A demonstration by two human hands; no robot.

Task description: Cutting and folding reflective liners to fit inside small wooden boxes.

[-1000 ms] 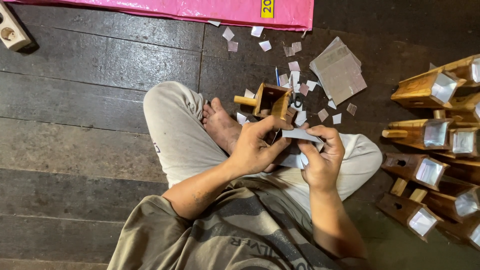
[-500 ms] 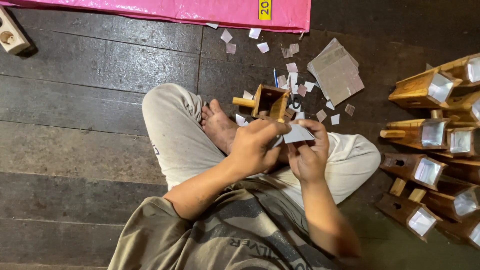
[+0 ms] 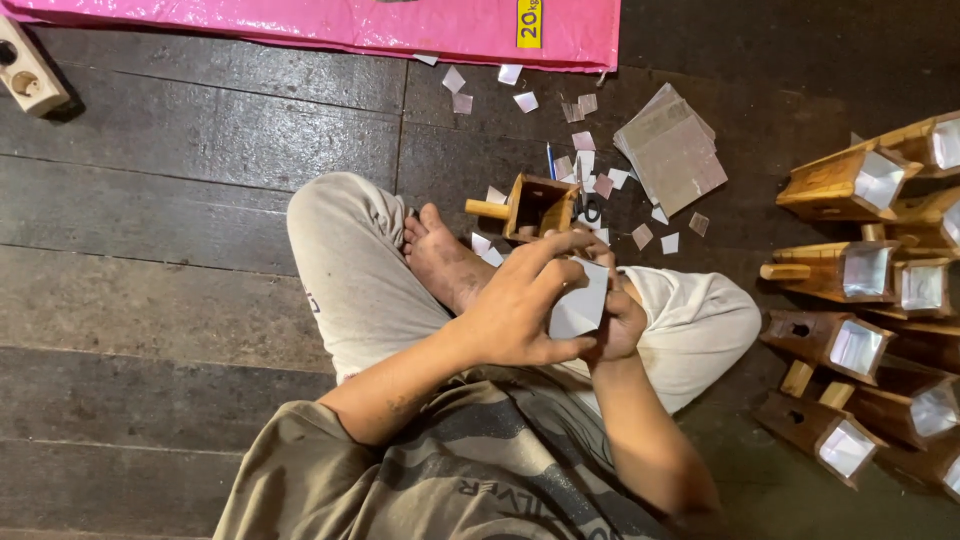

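I sit cross-legged on a dark plank floor. My left hand (image 3: 520, 305) and my right hand (image 3: 618, 325) are close together over my lap, both pinching a small pale square sheet (image 3: 578, 305) like mirror or foil. Just beyond my fingers a small open wooden box with a peg handle (image 3: 530, 207) rests by my bare foot (image 3: 445, 260). Scissors (image 3: 590, 210) lie partly hidden behind the box.
A stack of shiny grey sheets (image 3: 672, 150) and several cut scraps (image 3: 585, 165) litter the floor ahead. Several wooden boxes with mirrored faces (image 3: 860, 270) are piled at right. A pink sack (image 3: 330, 22) lies along the top; a pale wooden block (image 3: 28, 68) sits top left.
The sheet has turned from lying flat between my hands to standing more upright. My right hand has drawn in closer under it, while my left hand has shifted over its front.
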